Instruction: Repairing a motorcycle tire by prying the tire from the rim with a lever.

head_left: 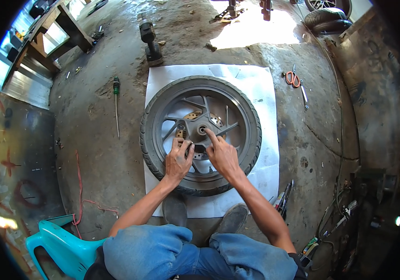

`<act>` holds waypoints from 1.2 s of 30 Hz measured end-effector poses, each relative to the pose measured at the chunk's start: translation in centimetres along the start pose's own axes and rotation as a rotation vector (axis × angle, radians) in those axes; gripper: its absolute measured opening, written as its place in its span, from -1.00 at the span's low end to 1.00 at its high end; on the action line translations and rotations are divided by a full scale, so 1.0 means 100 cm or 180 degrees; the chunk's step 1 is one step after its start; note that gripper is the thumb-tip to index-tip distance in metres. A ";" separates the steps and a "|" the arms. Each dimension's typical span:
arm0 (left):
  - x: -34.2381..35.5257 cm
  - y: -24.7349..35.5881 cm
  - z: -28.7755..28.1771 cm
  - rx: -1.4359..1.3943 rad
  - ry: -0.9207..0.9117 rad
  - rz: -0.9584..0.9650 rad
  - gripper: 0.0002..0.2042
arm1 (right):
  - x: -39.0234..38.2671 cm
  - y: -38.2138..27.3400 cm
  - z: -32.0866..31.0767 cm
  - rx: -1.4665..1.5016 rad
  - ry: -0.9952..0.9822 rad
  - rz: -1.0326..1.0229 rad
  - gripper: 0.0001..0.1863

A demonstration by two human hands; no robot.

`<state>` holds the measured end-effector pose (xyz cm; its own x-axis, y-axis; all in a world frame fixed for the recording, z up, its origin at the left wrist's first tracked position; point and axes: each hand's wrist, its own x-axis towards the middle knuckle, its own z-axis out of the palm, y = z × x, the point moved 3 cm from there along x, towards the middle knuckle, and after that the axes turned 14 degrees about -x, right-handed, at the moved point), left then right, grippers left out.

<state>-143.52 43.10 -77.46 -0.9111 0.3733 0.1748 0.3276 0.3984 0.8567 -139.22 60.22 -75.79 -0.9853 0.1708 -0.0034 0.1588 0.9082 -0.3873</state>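
A motorcycle wheel (152,151) with a black tyre and grey spokes lies flat in front of me. Its centre hub has a round bore with a bearing (202,130), and a drilled brake disc (217,120) shows behind the spokes. My left hand (177,162) rests by the hub's lower left, fingers bent and thumb drawn close to the fingertips; whatever they pinch is too small to name. From the lower right, my right hand (223,156) reaches in, index finger stretched to the bearing's edge and the other fingers loosely curled, holding nothing visible.
Under the wheel lies a white sheet (267,186). Around it on the floor are a cordless impact driver (149,42), a green-handled screwdriver (116,88), orange-handled scissors (292,79), a wrench (304,95) and several tools (283,198). A turquoise plastic chair (62,247) stands lower left.
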 end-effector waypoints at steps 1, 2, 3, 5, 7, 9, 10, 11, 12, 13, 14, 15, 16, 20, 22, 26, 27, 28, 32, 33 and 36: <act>-0.003 -0.007 0.000 0.0067 -0.0069 -0.0215 -0.77 | 0.010 -0.002 0.000 -0.0256 -0.0096 -0.0085 -0.43; -0.002 -0.011 -0.001 0.0131 -0.0135 -0.0426 -0.76 | 0.015 -0.002 0.003 -0.0248 -0.0095 -0.0113 -0.43; 0.000 -0.013 -0.002 -0.0019 -0.0111 -0.0440 -0.75 | 0.020 0.001 0.009 -0.0394 -0.0200 -0.0202 -0.44; 0.006 -0.016 -0.002 -0.0063 -0.0101 -0.0546 -0.75 | 0.023 0.006 0.014 -0.0558 -0.0310 -0.0298 -0.44; 0.006 -0.020 -0.002 -0.0189 -0.0094 -0.0586 -0.73 | 0.018 0.008 0.024 -0.0457 -0.0270 -0.0327 -0.43; 0.007 -0.020 -0.003 -0.0158 -0.0117 -0.0499 -0.75 | 0.019 0.006 0.017 -0.0324 -0.0374 -0.0182 -0.39; 0.007 -0.019 -0.003 -0.0129 -0.0165 -0.0391 -0.76 | 0.018 0.005 0.017 -0.0324 -0.0390 -0.0195 -0.39; 0.007 -0.020 -0.003 -0.0129 -0.0160 -0.0392 -0.76 | 0.019 0.004 0.017 -0.0324 -0.0386 -0.0198 -0.40; 0.007 -0.022 -0.002 -0.0160 -0.0132 -0.0488 -0.75 | 0.019 0.004 0.017 -0.0322 -0.0379 -0.0196 -0.40; 0.008 -0.023 -0.002 -0.0190 -0.0109 -0.0581 -0.73 | 0.020 0.004 0.021 -0.0164 -0.0375 -0.0277 -0.41; 0.008 -0.022 -0.001 -0.0209 -0.0131 -0.0575 -0.73 | 0.019 0.006 0.019 -0.0178 -0.0374 -0.0251 -0.41; 0.009 -0.020 0.000 -0.0190 -0.0096 -0.0576 -0.73 | 0.020 0.008 0.017 -0.0237 -0.0354 -0.0277 -0.40; 0.009 -0.018 0.001 -0.0172 -0.0066 -0.0574 -0.74 | 0.020 0.011 0.015 -0.0298 -0.0332 -0.0299 -0.40; 0.007 -0.021 0.001 -0.0201 -0.0058 -0.0432 -0.75 | 0.024 0.022 0.000 0.1064 -0.0795 0.0448 -0.48; 0.006 -0.027 -0.002 -0.0305 0.0030 -0.0417 -0.73 | 0.017 0.040 -0.010 0.2039 0.0140 0.0894 -0.59; 0.005 -0.017 -0.004 -0.0480 -0.0064 -0.0313 -0.70 | -0.044 0.129 -0.020 0.2740 0.1257 0.2187 -0.67; 0.004 -0.014 -0.003 -0.0673 -0.0371 -0.0412 -0.70 | -0.065 0.150 -0.022 0.2358 0.1466 0.2322 -0.67; 0.001 -0.013 0.002 -0.0897 -0.0689 -0.0507 -0.70 | -0.089 0.181 -0.016 0.2128 0.1612 0.2556 -0.68; -0.017 -0.008 0.026 -0.1059 -0.0787 -0.0594 -0.73 | -0.177 0.255 0.007 0.2008 0.1666 0.3182 -0.70; -0.022 -0.013 0.030 -0.0914 -0.0879 -0.0749 -0.71 | -0.196 0.268 0.009 0.1778 0.1788 0.3404 -0.69; -0.021 -0.008 0.050 -0.1452 -0.1017 -0.1867 -0.70 | -0.262 0.319 0.002 0.0592 0.2027 0.3851 -0.67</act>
<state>-140.61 46.15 -80.92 -0.7649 0.4585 -0.4526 -0.3787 0.2484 0.8916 -108.31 84.61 -88.28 -0.0343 0.9991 -0.0240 0.8271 0.0149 -0.5618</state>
